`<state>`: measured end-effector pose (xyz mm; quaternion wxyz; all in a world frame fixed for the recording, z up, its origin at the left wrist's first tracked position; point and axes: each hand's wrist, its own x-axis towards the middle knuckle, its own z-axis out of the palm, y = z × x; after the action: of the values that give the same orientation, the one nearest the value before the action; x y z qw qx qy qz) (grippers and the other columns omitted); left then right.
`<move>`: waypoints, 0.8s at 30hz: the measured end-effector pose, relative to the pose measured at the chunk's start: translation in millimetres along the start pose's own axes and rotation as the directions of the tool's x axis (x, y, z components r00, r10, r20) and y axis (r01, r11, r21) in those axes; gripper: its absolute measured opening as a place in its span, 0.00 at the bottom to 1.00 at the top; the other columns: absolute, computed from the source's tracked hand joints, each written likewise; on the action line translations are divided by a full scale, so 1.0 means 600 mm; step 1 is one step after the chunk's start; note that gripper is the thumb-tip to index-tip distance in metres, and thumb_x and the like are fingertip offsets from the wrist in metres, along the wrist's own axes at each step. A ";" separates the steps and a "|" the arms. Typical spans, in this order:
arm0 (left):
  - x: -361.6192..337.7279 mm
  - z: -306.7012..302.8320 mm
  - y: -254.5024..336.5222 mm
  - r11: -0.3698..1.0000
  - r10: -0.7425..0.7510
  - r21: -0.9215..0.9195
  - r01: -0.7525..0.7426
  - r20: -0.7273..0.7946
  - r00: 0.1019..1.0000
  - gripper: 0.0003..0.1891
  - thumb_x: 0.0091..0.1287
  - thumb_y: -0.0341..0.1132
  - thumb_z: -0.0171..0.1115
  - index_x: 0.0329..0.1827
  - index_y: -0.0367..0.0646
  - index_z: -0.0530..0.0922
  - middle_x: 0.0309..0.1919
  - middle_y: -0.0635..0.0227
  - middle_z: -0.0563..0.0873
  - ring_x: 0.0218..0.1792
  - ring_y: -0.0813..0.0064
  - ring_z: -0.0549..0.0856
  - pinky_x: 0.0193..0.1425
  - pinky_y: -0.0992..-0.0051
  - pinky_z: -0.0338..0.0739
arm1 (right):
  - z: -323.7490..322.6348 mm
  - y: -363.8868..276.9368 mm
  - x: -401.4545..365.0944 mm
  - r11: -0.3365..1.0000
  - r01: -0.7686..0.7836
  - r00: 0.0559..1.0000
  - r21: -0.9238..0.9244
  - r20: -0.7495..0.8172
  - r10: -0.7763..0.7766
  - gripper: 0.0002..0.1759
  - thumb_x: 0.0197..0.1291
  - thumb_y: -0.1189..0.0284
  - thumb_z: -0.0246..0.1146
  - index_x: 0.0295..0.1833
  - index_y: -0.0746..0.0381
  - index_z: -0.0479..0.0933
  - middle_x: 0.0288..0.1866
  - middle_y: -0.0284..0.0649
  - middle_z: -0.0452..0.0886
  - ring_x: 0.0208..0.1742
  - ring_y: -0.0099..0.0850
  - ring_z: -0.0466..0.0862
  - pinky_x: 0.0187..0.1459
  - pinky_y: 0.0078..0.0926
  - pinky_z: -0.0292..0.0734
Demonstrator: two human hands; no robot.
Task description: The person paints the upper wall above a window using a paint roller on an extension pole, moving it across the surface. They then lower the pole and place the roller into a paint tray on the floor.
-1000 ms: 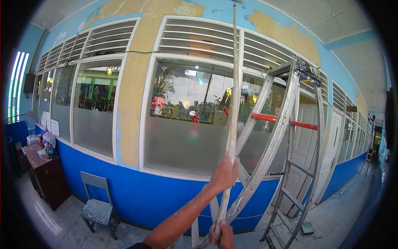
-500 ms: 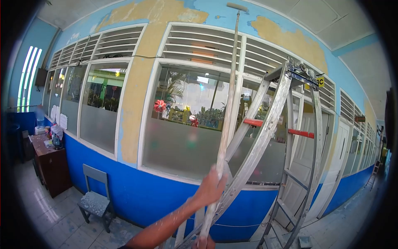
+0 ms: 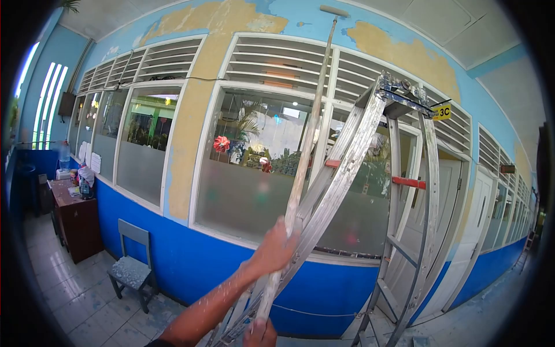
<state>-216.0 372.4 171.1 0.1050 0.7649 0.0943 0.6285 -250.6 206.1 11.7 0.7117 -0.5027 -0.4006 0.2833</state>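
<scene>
A long paint roller [image 3: 305, 156] rises from the bottom of the view to the top of the wall. Its fuzzy head [image 3: 334, 11] lies against the light blue paint just under the ceiling. My left hand [image 3: 274, 248] is wrapped round the paint-smeared pole about a third of the way up. Lower down, at the bottom edge, my right hand [image 3: 260, 334] grips the same pole near its end, partly cut off by the frame. Close behind and to the right of the pole stands a paint-spattered aluminium stepladder [image 3: 352, 156].
Tan patches [image 3: 393, 52] show through the blue wall paint. Louvred windows [image 3: 254, 162] fill the wall's middle. At lower left are a grey chair [image 3: 134, 272] and a brown desk [image 3: 78, 225] with bottles. A white door [image 3: 428, 220] stands behind the ladder.
The view has shifted slightly, and the ladder now appears further left. Both hands and the lower pole sit further left and lower hand higher; the roller head stays near the ceiling.
</scene>
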 end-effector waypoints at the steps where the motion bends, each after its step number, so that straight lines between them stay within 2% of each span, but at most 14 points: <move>1: 0.045 -0.010 -0.001 0.998 -0.046 0.032 0.045 0.042 0.998 0.23 0.76 0.45 0.53 0.48 0.26 0.71 0.35 0.38 0.82 0.44 0.40 0.85 0.52 0.51 0.77 | 0.000 -0.018 0.016 0.999 0.029 0.999 -0.029 0.018 -0.029 0.23 0.81 0.56 0.42 0.36 0.62 0.67 0.18 0.35 0.68 0.13 0.25 0.70 0.15 0.26 0.63; 3: 0.151 -0.034 0.011 0.993 -0.111 0.054 0.105 0.121 0.986 0.22 0.76 0.45 0.54 0.47 0.27 0.70 0.31 0.45 0.82 0.36 0.47 0.87 0.46 0.54 0.80 | 0.011 -0.037 0.101 0.954 0.238 0.971 -0.184 0.043 -0.234 0.23 0.81 0.56 0.42 0.37 0.62 0.67 0.18 0.35 0.68 0.13 0.25 0.68 0.14 0.26 0.63; 5: 0.227 -0.039 0.029 0.990 -0.143 0.028 0.140 0.161 0.977 0.22 0.76 0.45 0.54 0.46 0.28 0.69 0.27 0.51 0.81 0.28 0.53 0.86 0.39 0.58 0.81 | 0.019 -0.147 0.122 0.991 0.090 0.988 0.103 0.117 -0.102 0.23 0.80 0.55 0.45 0.36 0.61 0.69 0.21 0.36 0.70 0.15 0.25 0.68 0.17 0.26 0.66; 6: 0.251 -0.036 0.041 0.988 -0.151 0.011 0.152 0.160 0.975 0.22 0.76 0.46 0.54 0.45 0.28 0.68 0.25 0.52 0.81 0.25 0.54 0.85 0.36 0.59 0.81 | 0.014 -0.154 0.122 0.987 0.073 0.988 0.143 0.128 -0.092 0.23 0.80 0.55 0.44 0.37 0.61 0.68 0.20 0.35 0.69 0.14 0.25 0.68 0.17 0.26 0.65; 8: 0.229 -0.029 0.053 0.991 -0.137 0.037 0.132 0.157 0.978 0.23 0.77 0.47 0.54 0.46 0.27 0.68 0.29 0.47 0.81 0.32 0.49 0.86 0.43 0.55 0.80 | 0.005 -0.163 0.120 0.976 0.035 0.987 0.217 0.148 -0.068 0.22 0.81 0.55 0.43 0.38 0.61 0.67 0.19 0.33 0.68 0.12 0.25 0.67 0.15 0.26 0.64; 10: 0.173 -0.024 0.066 0.992 -0.101 0.095 0.087 0.155 0.983 0.24 0.77 0.47 0.52 0.48 0.26 0.68 0.33 0.39 0.82 0.41 0.41 0.86 0.52 0.49 0.79 | -0.019 -0.092 0.077 0.985 0.078 0.983 0.157 0.155 -0.102 0.22 0.81 0.55 0.42 0.38 0.60 0.67 0.20 0.33 0.68 0.13 0.25 0.68 0.15 0.25 0.64; 11: 0.120 -0.026 0.082 0.989 -0.140 0.078 0.128 0.182 0.973 0.25 0.77 0.46 0.51 0.51 0.23 0.67 0.37 0.32 0.81 0.44 0.34 0.84 0.53 0.47 0.78 | -0.019 -0.003 0.037 0.857 -0.158 0.987 0.490 0.103 0.123 0.20 0.80 0.53 0.45 0.47 0.58 0.71 0.20 0.32 0.68 0.15 0.25 0.68 0.16 0.25 0.64; 12: 0.070 -0.031 0.097 0.984 -0.173 0.065 0.163 0.207 0.963 0.27 0.77 0.45 0.51 0.53 0.20 0.66 0.41 0.24 0.81 0.47 0.27 0.82 0.54 0.44 0.77 | -0.013 0.062 0.006 0.567 -0.316 0.932 0.761 0.137 0.336 0.22 0.79 0.51 0.48 0.55 0.56 0.75 0.21 0.31 0.69 0.17 0.24 0.68 0.17 0.24 0.63; 13: 0.020 -0.035 0.105 0.988 -0.153 0.004 0.156 0.204 0.967 0.27 0.77 0.46 0.50 0.53 0.20 0.66 0.41 0.24 0.80 0.46 0.26 0.82 0.53 0.44 0.77 | -0.016 0.055 -0.034 0.794 -0.280 0.954 0.540 0.067 0.292 0.21 0.79 0.49 0.47 0.50 0.56 0.74 0.20 0.31 0.68 0.16 0.24 0.68 0.17 0.24 0.63; 14: -0.010 -0.037 0.107 0.986 -0.140 -0.058 0.154 0.200 0.970 0.27 0.77 0.47 0.49 0.53 0.20 0.66 0.41 0.23 0.80 0.45 0.26 0.82 0.52 0.43 0.77 | -0.018 0.046 -0.068 0.939 -0.227 0.973 0.259 0.011 0.232 0.22 0.79 0.48 0.46 0.46 0.56 0.72 0.20 0.31 0.67 0.15 0.24 0.67 0.16 0.24 0.63; 17: 0.037 -0.038 0.093 0.991 -0.132 0.039 0.127 0.172 0.976 0.28 0.78 0.47 0.49 0.52 0.19 0.67 0.40 0.23 0.80 0.43 0.26 0.83 0.51 0.44 0.78 | 0.007 0.056 -0.006 0.836 -0.164 0.983 0.524 0.022 0.180 0.22 0.78 0.49 0.48 0.41 0.56 0.69 0.20 0.32 0.68 0.14 0.24 0.66 0.15 0.25 0.61; 19: 0.134 -0.035 0.096 0.988 -0.154 0.023 0.152 0.193 0.969 0.28 0.79 0.49 0.49 0.49 0.21 0.70 0.38 0.29 0.81 0.46 0.31 0.82 0.55 0.48 0.75 | -0.009 -0.074 0.040 0.984 0.011 0.989 0.176 0.142 -0.036 0.23 0.81 0.53 0.42 0.39 0.60 0.67 0.20 0.33 0.68 0.14 0.24 0.67 0.15 0.25 0.63; 21: 0.224 -0.020 0.103 0.990 -0.139 0.036 0.135 0.179 0.974 0.28 0.78 0.49 0.50 0.46 0.21 0.70 0.38 0.28 0.81 0.46 0.32 0.83 0.53 0.48 0.75 | -0.009 -0.160 0.086 0.949 -0.020 0.983 0.314 0.182 -0.040 0.23 0.81 0.55 0.42 0.38 0.61 0.68 0.19 0.33 0.67 0.13 0.25 0.67 0.16 0.25 0.64; 24: 0.267 0.012 0.111 0.983 -0.181 -0.003 0.184 0.164 0.970 0.28 0.78 0.49 0.51 0.44 0.21 0.70 0.38 0.28 0.81 0.46 0.32 0.83 0.53 0.47 0.75 | -0.030 -0.198 0.116 0.923 -0.107 0.980 0.370 0.197 0.035 0.23 0.81 0.55 0.42 0.39 0.61 0.68 0.18 0.33 0.66 0.14 0.24 0.68 0.16 0.25 0.64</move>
<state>-177.2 352.4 339.0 0.1765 0.8008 0.1495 0.5525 -198.7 213.7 140.7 0.7439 -0.3414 -0.3845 0.4268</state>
